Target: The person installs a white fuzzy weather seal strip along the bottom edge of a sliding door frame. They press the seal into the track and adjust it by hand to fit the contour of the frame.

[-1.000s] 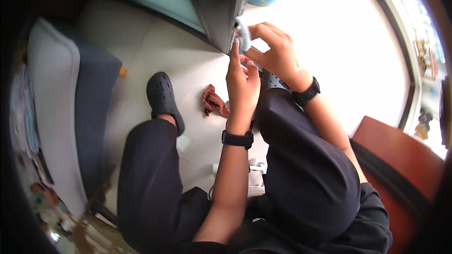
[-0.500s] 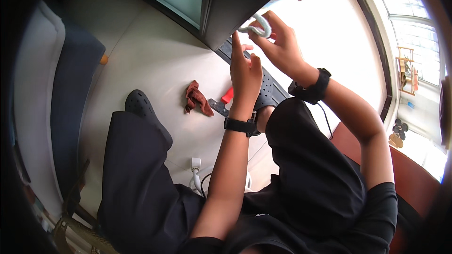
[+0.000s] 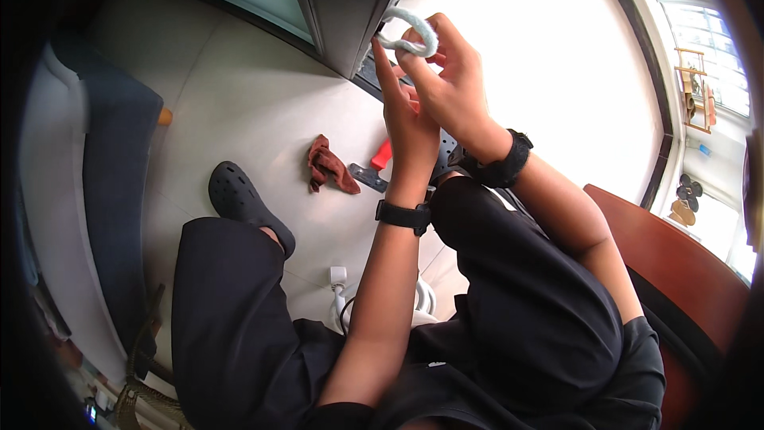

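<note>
A pale grey-blue fuzzy strip (image 3: 426,29) curls in a loop beside the edge of a dark-framed door (image 3: 342,12). My right hand (image 3: 454,84) is closed on it, pinching it between thumb and fingers. One end of the loop meets the door edge. My left hand (image 3: 411,123) is just below and to the left, its index finger stretched up to the door edge near that end. The other left fingers are bent and partly hidden, and nothing shows in their grip. Each wrist wears a black band.
A scraper with a red handle (image 3: 382,155) and a crumpled brown cloth (image 3: 329,167) lie on the floor below my hands. White coiled cord (image 3: 426,301) is between my legs. A grey-blue sofa (image 3: 119,143) stands left, a reddish-brown chair (image 3: 676,247) right.
Both hands have shifted slightly left in the view, along with the door edge. My right hand is closer to my left, and more of the strip's loop shows.
</note>
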